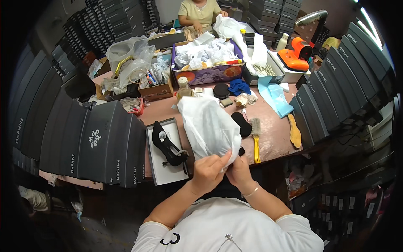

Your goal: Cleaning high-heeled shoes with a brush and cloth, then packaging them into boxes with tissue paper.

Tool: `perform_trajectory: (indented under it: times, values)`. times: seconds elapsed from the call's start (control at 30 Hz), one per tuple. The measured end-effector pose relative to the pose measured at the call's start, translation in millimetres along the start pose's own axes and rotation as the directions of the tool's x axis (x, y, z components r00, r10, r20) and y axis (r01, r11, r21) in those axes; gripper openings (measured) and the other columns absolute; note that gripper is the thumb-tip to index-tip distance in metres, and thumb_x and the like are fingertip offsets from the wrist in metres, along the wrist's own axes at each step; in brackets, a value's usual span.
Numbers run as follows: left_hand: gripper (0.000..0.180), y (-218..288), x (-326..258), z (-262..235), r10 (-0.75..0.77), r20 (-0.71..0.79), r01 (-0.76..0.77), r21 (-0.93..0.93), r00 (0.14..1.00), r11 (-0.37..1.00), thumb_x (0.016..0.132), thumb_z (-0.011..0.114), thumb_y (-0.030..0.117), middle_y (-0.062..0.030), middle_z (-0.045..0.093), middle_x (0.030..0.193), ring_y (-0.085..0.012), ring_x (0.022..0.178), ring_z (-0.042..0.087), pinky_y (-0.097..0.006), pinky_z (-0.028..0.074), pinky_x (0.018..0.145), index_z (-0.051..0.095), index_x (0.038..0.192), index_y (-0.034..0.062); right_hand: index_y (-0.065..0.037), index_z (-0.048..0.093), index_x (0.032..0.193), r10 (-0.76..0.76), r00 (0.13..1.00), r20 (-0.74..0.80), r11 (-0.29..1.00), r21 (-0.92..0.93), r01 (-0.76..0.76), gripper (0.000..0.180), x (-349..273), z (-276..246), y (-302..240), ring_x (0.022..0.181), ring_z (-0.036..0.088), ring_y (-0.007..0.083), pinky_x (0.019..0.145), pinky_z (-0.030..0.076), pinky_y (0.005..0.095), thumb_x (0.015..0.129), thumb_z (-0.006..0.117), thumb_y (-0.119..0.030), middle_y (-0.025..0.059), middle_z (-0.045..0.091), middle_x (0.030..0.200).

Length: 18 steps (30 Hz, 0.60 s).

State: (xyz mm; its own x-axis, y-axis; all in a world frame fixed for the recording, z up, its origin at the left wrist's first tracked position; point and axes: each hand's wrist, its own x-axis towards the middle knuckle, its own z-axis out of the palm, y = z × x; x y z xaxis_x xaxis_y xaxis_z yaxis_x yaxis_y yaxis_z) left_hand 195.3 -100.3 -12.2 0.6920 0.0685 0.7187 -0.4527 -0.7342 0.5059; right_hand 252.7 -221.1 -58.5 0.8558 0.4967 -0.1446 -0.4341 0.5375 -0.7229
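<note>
Both of my hands are closed at the near end of a white, thin, loose wrapping (205, 126), a soft sheet or bag. My left hand (208, 171) pinches its near edge. Right beside it, my right hand (240, 173) grips the same edge, its fingers partly hidden. A darker, greyish shape shows faintly through the wrapping; I cannot tell what it is. To the left, a black high-heeled shoe (163, 145) lies in a shallow white box (172, 174), with pale stuffing in its opening.
A yellow-handled brush (256, 143) and tan insole (295, 131) lie to the right. Stacked dark shoe boxes (103, 143) line the left; more boxes (331, 90) lean at right. Behind are a purple carton of crumpled paper (208, 73), an orange tool (296, 54) and another person (199, 14).
</note>
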Motion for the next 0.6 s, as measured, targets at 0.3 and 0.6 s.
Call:
perform_trajectory:
  times: [0.3,0.6]
  values:
    - [0.043,16.1,-13.1,24.4,0.116,-0.028,-0.119,-0.312,0.993,0.943,0.064,0.066,-0.01,-0.0096,0.058,0.069,-0.0232,0.053,0.056,-0.033,0.045,0.049,0.069,0.105,0.0018,-0.002,0.044,0.136,-0.13,0.978,0.163,0.988,-0.059,0.141,0.044,21.2,-22.6,6.0,0.124,0.051,0.0287,0.108,0.038,0.0381,0.1,0.046,-0.026,0.0123,0.053,0.133]
    - [0.044,29.6,-11.5,65.0,0.163,0.061,-0.133,-0.342,0.985,0.93,0.07,0.072,-0.002,-0.0037,0.051,0.065,-0.0182,0.053,0.053,-0.032,0.043,0.047,0.066,0.113,0.0025,-0.001,0.054,0.125,-0.138,0.987,-0.084,0.832,-0.55,0.07,0.042,71.1,-79.1,-26.9,0.119,0.051,0.038,0.098,0.043,0.0434,0.089,0.056,-0.022,0.0214,0.054,0.128]
